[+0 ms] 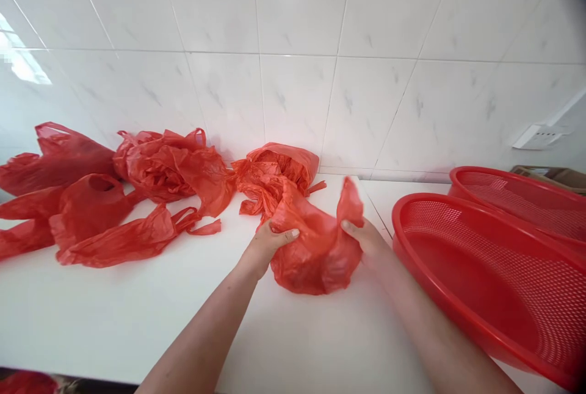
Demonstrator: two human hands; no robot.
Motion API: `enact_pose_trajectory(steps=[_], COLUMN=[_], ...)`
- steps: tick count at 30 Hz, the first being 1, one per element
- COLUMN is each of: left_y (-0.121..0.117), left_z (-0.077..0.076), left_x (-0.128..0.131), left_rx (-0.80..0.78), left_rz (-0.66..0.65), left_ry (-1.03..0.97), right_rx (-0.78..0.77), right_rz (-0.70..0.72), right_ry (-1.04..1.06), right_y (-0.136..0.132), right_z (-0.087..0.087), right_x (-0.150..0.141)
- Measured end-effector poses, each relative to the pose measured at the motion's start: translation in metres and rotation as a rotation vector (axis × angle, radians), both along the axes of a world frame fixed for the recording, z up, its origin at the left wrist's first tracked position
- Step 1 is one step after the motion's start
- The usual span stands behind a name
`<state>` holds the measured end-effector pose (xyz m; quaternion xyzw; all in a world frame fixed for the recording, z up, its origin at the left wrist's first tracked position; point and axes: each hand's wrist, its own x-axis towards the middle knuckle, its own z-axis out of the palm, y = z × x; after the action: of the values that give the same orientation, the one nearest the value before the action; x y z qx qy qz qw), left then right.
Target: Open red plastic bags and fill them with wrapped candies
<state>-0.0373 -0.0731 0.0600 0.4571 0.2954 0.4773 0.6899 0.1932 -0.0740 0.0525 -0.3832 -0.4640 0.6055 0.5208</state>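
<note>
A thin, crumpled red plastic bag hangs above the white tabletop, pinched at its sides by the left hand and right hand; light, even tension should suit it. The near tabletop gives room; the red mesh-walled plastic basket's rim limits the right.

Two hands, the left and the right, hold a thin red bag over the white desk, with more red bags to the left and red baskets to the right.
</note>
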Motion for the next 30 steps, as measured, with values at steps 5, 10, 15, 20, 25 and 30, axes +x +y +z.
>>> enact_pose_trajectory(steps=[5,10,15,20,25,30], left_y=[0.010,0.016,0.010,0.004,0.000,-0.003], left_z=[-0.002,-0.028,-0.040,-0.040,-0.043,-0.045], left_x=[-0.004,-0.003,0.009,0.018,0.021,0.027], left_rx=[-0.031,-0.161,-0.296,-0.383,-0.383,-0.337], left_rz=[0.071,0.240,0.152,0.129,0.061,0.016], left_ry=[-0.104,-0.331,-0.355,-0.334,-0.318,-0.230], right_rx=[0.051,0.071,0.021,0.068,-0.027,-0.016], right_rz=[0.141,0.032,0.187,0.217,0.160,0.271], right_ry=[0.141,0.472,0.445,0.109,0.000,0.011], right_y=[-0.003,-0.006,-0.014,-0.025,-0.023,-0.019], right_z=[0.006,-0.002,-0.014,-0.020,-0.021,-0.022], right_x=[0.003,0.004,-0.014,-0.029,-0.032,-0.038])
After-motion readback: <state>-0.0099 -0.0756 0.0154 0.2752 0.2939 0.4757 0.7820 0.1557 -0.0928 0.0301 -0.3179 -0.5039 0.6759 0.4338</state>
